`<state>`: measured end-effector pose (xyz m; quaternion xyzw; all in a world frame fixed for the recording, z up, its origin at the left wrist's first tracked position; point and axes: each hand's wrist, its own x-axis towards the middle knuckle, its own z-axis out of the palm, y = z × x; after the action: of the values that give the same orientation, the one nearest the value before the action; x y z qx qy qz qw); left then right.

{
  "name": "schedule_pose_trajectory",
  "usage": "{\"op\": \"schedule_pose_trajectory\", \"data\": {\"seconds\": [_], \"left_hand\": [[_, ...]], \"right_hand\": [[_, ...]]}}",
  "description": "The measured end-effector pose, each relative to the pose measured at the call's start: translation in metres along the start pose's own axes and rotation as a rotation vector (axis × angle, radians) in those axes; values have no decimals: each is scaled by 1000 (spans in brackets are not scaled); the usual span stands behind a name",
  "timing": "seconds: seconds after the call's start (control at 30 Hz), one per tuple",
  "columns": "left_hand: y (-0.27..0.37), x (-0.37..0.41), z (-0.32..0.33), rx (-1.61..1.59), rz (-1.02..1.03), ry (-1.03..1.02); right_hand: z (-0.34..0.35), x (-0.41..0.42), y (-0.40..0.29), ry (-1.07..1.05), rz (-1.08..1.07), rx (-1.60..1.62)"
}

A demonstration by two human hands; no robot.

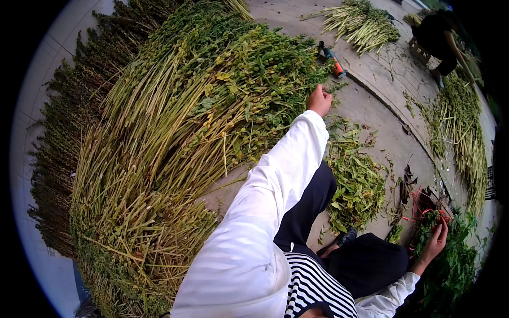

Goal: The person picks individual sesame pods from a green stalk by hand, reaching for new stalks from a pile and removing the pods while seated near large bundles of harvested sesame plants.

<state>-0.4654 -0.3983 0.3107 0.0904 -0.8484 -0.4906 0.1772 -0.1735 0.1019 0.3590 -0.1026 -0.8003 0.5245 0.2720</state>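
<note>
My left hand [320,100] reaches out with curled fingers at the leafy tips of a large heap of cut green-yellow plant stalks [171,131]. A small leafy sprig [338,86] lies just past its fingers; whether the hand grips a stem is hidden. At the lower right, my right hand [433,242] is raised over fresh dark-green leafy plants [449,258]. Its fingertips are at a tangle of thin red plastic twine [421,208], and I cannot tell whether they pinch it. Between my hands, a pile of loose stripped-looking leaves [356,183] lies beside my knee.
An orange-and-dark cylindrical tool or bottle [336,65] lies by the stalk tips. Another stalk bundle [362,28] rests farther off. Darker dried plants [71,131] line the white wall. At right, a person [435,37] bends over more stalks [461,127]. A crack [381,97] crosses the concrete.
</note>
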Motion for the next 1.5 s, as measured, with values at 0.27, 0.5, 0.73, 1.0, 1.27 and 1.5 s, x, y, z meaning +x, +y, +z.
{"op": "schedule_pose_trajectory", "data": {"seconds": [0.27, 0.5, 0.73, 1.0, 1.27, 1.5], "left_hand": [[-109, -14, -226, 465, -38, 575], [-146, 15, -392, 861, -288, 661], [-184, 28, -410, 806, -582, 413], [-181, 5, -405, 1233, -199, 506], [-84, 20, -400, 1045, 295, 593], [47, 40, -290, 815, 554, 295]], "right_hand": [[115, 23, -118, -396, -240, -66], [204, -6, -72, -851, -366, -472], [201, -5, -37, -885, -285, -573], [195, -5, -38, -889, -289, -614], [199, -9, -52, -883, -402, -574], [202, -1, -57, -765, -421, -496]]}}
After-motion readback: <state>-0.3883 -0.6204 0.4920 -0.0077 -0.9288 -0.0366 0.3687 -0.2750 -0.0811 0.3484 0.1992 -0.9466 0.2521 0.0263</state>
